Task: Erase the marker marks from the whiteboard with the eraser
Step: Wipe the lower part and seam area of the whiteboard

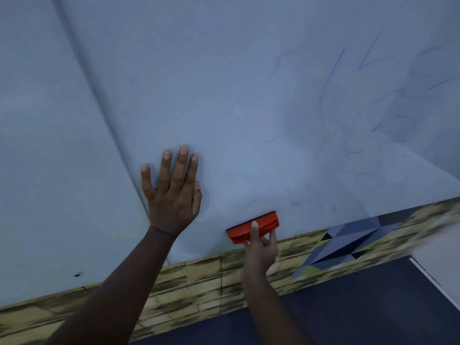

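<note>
now the right hand point(261, 247) fingers point(254, 229) pinch the eraser point(252, 226) against the whiteboard point(249, 108).

Two bare forearms in view, no sleeves visible up to frame edge. Left hand point(171, 195): no rings, no watch, no glove; five fingers point(183, 165) visible, nails short, pale, unpainted. A faint crease line crosses the wrist, approx 6 o'clock of the hand. Right hand point(260, 247): also bare, no jewellery seen; one nail visible at approx 12 o'clock of the hand, short and unpainted; remaining digits partly hidden. Both forearms slim, no marks, bands or tattoos discernible. Right forearm slightly blurred; fine detail n/a.
</note>
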A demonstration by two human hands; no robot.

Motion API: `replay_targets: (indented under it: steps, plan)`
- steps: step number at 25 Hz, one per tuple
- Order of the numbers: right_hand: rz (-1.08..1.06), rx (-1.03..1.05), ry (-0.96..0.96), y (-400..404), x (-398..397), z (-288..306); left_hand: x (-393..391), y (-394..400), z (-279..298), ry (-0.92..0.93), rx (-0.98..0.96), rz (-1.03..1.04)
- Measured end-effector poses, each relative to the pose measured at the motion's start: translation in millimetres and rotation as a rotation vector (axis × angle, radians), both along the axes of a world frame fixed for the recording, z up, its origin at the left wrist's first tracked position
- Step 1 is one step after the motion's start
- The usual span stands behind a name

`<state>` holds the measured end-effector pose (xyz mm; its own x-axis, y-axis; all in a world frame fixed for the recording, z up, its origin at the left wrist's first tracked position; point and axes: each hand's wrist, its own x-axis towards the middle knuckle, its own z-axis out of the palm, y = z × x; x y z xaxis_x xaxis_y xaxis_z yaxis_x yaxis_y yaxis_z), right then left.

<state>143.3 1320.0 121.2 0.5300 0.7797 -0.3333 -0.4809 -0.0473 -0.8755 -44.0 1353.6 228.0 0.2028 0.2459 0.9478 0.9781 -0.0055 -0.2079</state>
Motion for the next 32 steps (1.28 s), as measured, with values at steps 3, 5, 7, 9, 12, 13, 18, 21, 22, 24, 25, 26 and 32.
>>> replay_targets:
  steps: [3, 5, 7, 9, 12, 13, 18, 21, 22, 24, 25, 26, 32]
  plan:
    - [0.043, -0.016, 0.039, -8.8, -19.6, 11.8, 9.9, 2.5, -8.7, -0.063, -0.008, 0.012]
    - [0.092, -0.014, 0.087, -8.4, -17.2, 14.8, 15.2, 3.1, -14.9, -0.093, -0.014, 0.015]
    - [0.085, -0.032, 0.131, -1.0, -0.4, 9.1, 17.1, 3.8, -19.7, -0.111, -0.022, 0.010]
    - [0.015, -0.071, 0.196, 11.3, 25.8, -2.4, 17.1, 4.2, -22.7, -0.113, -0.020, 0.015]
    - [-0.032, -0.156, 0.322, 23.1, 63.2, -17.7, 17.2, 4.5, -23.3, -0.116, -0.019, 0.016]
    - [-0.022, -0.193, 0.354, 24.7, 72.7, -21.2, 17.3, 4.4, -23.3, -0.117, -0.024, 0.019]
    - [0.065, -0.288, 0.396, 28.7, 92.1, -41.2, 17.5, 4.4, -24.2, -0.117, -0.037, 0.038]
    - [0.120, -0.300, 0.405, 26.4, 86.3, -53.1, 17.7, 4.2, -25.1, -0.117, -0.038, 0.051]
    - [0.129, -0.312, 0.404, 24.0, 83.3, -56.1, 17.8, 3.8, -25.0, -0.122, -0.039, 0.055]
    - [0.150, -0.288, 0.410, 21.5, 81.2, -54.7, 18.3, 3.3, -25.5, -0.125, -0.043, 0.061]
    - [0.132, -0.250, 0.392, 21.7, 81.6, -50.2, 18.3, 2.7, -25.8, -0.121, -0.046, 0.065]
    - [0.084, -0.199, 0.326, 23.1, 83.2, -41.8, 18.7, 2.1, -25.8, -0.116, -0.048, 0.072]
    - [-0.071, 0.197, -0.294, 28.8, 101.8, 52.4, 23.9, 0.3, -26.6, -0.148, -0.043, 0.083]
